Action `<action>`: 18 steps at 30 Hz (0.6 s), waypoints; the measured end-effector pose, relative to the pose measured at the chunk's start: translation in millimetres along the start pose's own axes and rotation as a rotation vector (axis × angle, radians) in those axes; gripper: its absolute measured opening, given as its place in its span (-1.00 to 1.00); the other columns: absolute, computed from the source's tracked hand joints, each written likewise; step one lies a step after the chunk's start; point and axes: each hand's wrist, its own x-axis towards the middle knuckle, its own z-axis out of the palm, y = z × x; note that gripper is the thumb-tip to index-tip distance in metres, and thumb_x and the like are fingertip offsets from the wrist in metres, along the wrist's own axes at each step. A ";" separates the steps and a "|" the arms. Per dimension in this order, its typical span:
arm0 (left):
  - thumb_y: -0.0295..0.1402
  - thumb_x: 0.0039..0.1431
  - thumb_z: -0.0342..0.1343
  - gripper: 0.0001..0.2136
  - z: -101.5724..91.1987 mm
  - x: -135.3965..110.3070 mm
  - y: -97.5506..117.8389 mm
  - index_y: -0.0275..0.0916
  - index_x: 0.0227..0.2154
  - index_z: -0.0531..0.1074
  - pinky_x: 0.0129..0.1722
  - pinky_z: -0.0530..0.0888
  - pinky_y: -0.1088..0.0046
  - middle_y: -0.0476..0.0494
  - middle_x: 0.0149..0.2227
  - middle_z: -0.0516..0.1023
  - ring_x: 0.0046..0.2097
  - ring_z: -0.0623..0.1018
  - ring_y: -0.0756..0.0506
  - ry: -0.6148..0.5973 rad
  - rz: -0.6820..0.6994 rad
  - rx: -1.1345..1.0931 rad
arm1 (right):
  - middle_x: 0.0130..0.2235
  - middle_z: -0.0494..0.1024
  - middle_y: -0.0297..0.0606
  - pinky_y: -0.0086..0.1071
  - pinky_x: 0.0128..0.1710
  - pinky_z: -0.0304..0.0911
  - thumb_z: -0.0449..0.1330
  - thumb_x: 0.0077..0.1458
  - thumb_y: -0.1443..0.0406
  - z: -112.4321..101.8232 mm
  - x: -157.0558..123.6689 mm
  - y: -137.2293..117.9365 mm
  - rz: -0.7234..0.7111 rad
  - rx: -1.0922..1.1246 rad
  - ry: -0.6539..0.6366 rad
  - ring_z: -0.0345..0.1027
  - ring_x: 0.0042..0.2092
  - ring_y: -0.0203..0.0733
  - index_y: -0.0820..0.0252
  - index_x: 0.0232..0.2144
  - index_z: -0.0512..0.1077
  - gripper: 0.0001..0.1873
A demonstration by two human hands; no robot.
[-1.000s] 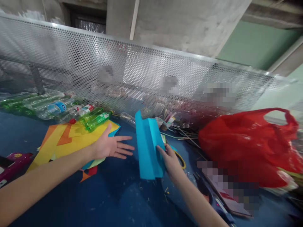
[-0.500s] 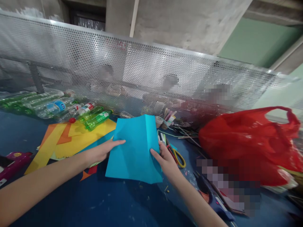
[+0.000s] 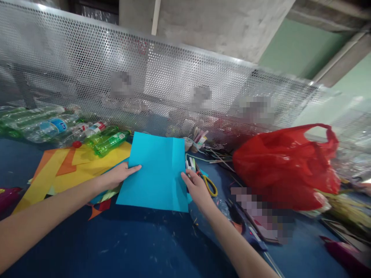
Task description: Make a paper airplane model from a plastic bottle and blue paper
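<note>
A bright blue sheet of paper (image 3: 153, 173) is held up above the table between both hands, with a crease running down its right part. My left hand (image 3: 120, 174) pinches its left edge, thumb on the front and fingers behind. At the right edge, my right hand (image 3: 197, 187) grips the paper between thumb and fingers. Just beyond the right hand lie scissors with yellow handles (image 3: 213, 187) and some markers (image 3: 190, 163). Yellow and orange paper sheets (image 3: 87, 166) spread out behind the left arm, and small red and orange scraps (image 3: 100, 208) lie below the left hand.
Several plastic bottles (image 3: 59, 125) line the back left, against a perforated metal screen (image 3: 162, 73). A full red plastic bag (image 3: 284, 166) stands at the right. Near the right forearm lies a dark blue glue gun (image 3: 255, 237). The blue table (image 3: 124, 247) extends in front.
The view has shifted to the right, so the scene sits further left. The blue paper looks flatter, its right part less bent. Both hands still hold it.
</note>
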 end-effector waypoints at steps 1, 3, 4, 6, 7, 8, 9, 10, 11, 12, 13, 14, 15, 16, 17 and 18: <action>-0.09 0.05 0.15 -0.49 -1.8 0.1 1.3 -0.22 0.03 0.28 -0.07 0.49 0.21 -0.26 0.04 0.43 0.00 0.48 -0.25 0.016 -0.011 -0.003 | -0.55 0.34 -0.37 -0.38 -0.50 0.21 -0.03 0.15 0.08 -3.3 1.1 0.1 -0.039 -0.172 0.002 0.28 -0.49 -0.19 0.17 -0.14 0.34 -0.64; -0.08 0.05 0.15 -0.53 -6.7 1.3 3.8 -0.22 -0.03 0.33 -0.10 0.51 0.22 -0.23 -0.01 0.49 -0.04 0.51 -0.25 0.054 -0.053 0.001 | -0.34 0.45 -0.18 -0.26 -0.27 0.27 -0.08 0.20 0.21 -13.3 3.8 2.7 -0.121 -0.567 0.039 0.36 -0.27 -0.09 0.18 -0.11 0.34 -0.69; -0.08 0.05 0.15 -0.55 -9.5 2.2 4.8 -0.22 -0.05 0.34 -0.11 0.52 0.23 -0.22 -0.03 0.50 -0.05 0.52 -0.25 0.066 -0.066 0.004 | -0.24 0.44 -0.08 -0.19 -0.16 0.23 -0.08 0.19 0.28 -19.5 5.2 5.4 -0.133 -0.698 0.071 0.34 -0.16 -0.03 0.21 -0.13 0.35 -0.72; -0.09 0.06 0.14 -0.56 -14.6 4.1 5.8 -0.22 -0.05 0.34 -0.10 0.52 0.25 -0.20 -0.02 0.50 -0.03 0.51 -0.24 0.083 -0.065 -0.002 | -0.17 0.41 0.06 -0.07 -0.08 0.16 -0.05 0.16 0.36 -32.6 7.8 13.2 -0.086 -0.823 0.124 0.28 -0.07 0.09 0.27 -0.20 0.39 -0.75; -0.10 0.07 0.14 -0.56 -16.4 4.9 5.8 -0.22 -0.04 0.33 -0.09 0.52 0.26 -0.20 -0.01 0.48 -0.02 0.50 -0.23 0.091 -0.060 -0.008 | -0.20 0.42 0.10 -0.04 -0.09 0.15 -0.03 0.14 0.38 -38.6 9.0 17.9 -0.047 -0.847 0.127 0.28 -0.07 0.13 0.29 -0.26 0.41 -0.77; -0.10 0.08 0.13 -0.55 -17.6 5.5 5.7 -0.22 -0.02 0.32 -0.09 0.52 0.26 -0.21 0.02 0.46 -0.01 0.49 -0.23 0.094 -0.057 -0.017 | -0.24 0.43 0.11 -0.03 -0.11 0.16 0.00 0.12 0.39 -43.8 10.3 22.8 -0.010 -0.874 0.120 0.30 -0.10 0.14 0.29 -0.32 0.42 -0.80; -0.10 0.09 0.12 -0.54 -18.1 5.8 5.6 -0.22 0.00 0.30 -0.09 0.52 0.26 -0.22 0.04 0.44 0.00 0.49 -0.23 0.096 -0.054 -0.030 | -0.29 0.45 0.10 -0.04 -0.15 0.18 0.02 0.11 0.39 -48.0 11.5 27.5 0.025 -0.898 0.104 0.33 -0.14 0.15 0.28 -0.38 0.43 -0.82; -0.10 0.10 0.11 -0.53 -18.0 5.8 5.4 -0.23 0.02 0.28 -0.09 0.52 0.26 -0.24 0.06 0.42 0.01 0.48 -0.23 0.096 -0.055 -0.041 | -0.33 0.46 0.10 -0.07 -0.19 0.20 0.03 0.10 0.38 -51.0 12.8 32.0 0.059 -0.915 0.085 0.36 -0.18 0.14 0.28 -0.41 0.43 -0.83; -0.10 0.10 0.11 -0.51 -17.5 5.6 5.3 -0.24 0.05 0.26 -0.08 0.51 0.25 -0.26 0.07 0.40 0.01 0.48 -0.24 0.096 -0.059 -0.050 | -0.35 0.47 0.11 -0.09 -0.23 0.21 0.03 0.10 0.37 -52.8 14.1 35.9 0.089 -0.926 0.069 0.38 -0.22 0.13 0.29 -0.42 0.43 -0.82; -0.11 0.11 0.12 -0.48 -16.8 5.3 5.3 -0.25 0.07 0.23 -0.08 0.51 0.24 -0.28 0.09 0.39 0.01 0.48 -0.24 0.094 -0.062 -0.054 | -0.35 0.48 0.12 -0.12 -0.26 0.22 0.03 0.10 0.36 -53.7 15.5 39.3 0.115 -0.932 0.055 0.40 -0.24 0.12 0.30 -0.42 0.43 -0.81; -0.12 0.11 0.12 -0.46 -16.1 5.0 5.2 -0.26 0.09 0.20 -0.07 0.51 0.24 -0.29 0.10 0.37 0.01 0.47 -0.24 0.094 -0.062 -0.057 | -0.33 0.49 0.14 -0.15 -0.29 0.22 0.03 0.10 0.34 -54.0 17.1 42.2 0.136 -0.932 0.046 0.41 -0.25 0.11 0.31 -0.40 0.43 -0.80; -0.14 0.11 0.13 -0.45 -15.5 4.8 5.1 -0.26 0.11 0.18 -0.07 0.50 0.23 -0.30 0.11 0.36 0.02 0.47 -0.24 0.093 -0.064 -0.057 | -0.31 0.49 0.16 -0.16 -0.31 0.22 0.03 0.10 0.32 -53.9 18.7 44.7 0.156 -0.929 0.042 0.41 -0.26 0.11 0.32 -0.38 0.44 -0.79; -0.14 0.11 0.13 -0.44 -15.4 4.9 4.7 -0.25 0.12 0.17 -0.07 0.50 0.23 -0.30 0.11 0.35 0.03 0.46 -0.24 0.090 -0.066 -0.056 | -0.30 0.50 0.17 -0.18 -0.33 0.21 0.04 0.09 0.31 -53.8 20.7 47.0 0.175 -0.922 0.039 0.42 -0.26 0.12 0.32 -0.37 0.44 -0.79; -0.14 0.11 0.13 -0.45 -15.7 5.3 4.1 -0.25 0.12 0.17 -0.06 0.50 0.23 -0.30 0.11 0.35 0.03 0.46 -0.24 0.083 -0.062 -0.058 | -0.31 0.51 0.16 -0.20 -0.35 0.21 0.05 0.07 0.29 -53.9 22.8 49.1 0.197 -0.910 0.037 0.43 -0.27 0.12 0.31 -0.38 0.44 -0.79; -0.14 0.11 0.12 -0.45 -16.3 6.0 3.1 -0.25 0.11 0.18 -0.06 0.50 0.23 -0.30 0.12 0.34 0.04 0.45 -0.24 0.072 -0.053 -0.062 | -0.34 0.52 0.14 -0.22 -0.38 0.20 0.07 0.05 0.29 -54.4 25.3 51.1 0.222 -0.893 0.035 0.43 -0.29 0.11 0.30 -0.40 0.44 -0.81; -0.13 0.11 0.12 -0.46 -17.4 7.0 1.9 -0.25 0.10 0.20 -0.06 0.50 0.22 -0.30 0.11 0.35 0.04 0.45 -0.24 0.061 -0.043 -0.068 | -0.38 0.52 0.10 -0.24 -0.41 0.19 0.10 0.02 0.29 -55.3 27.9 53.2 0.248 -0.870 0.034 0.44 -0.31 0.10 0.27 -0.44 0.44 -0.83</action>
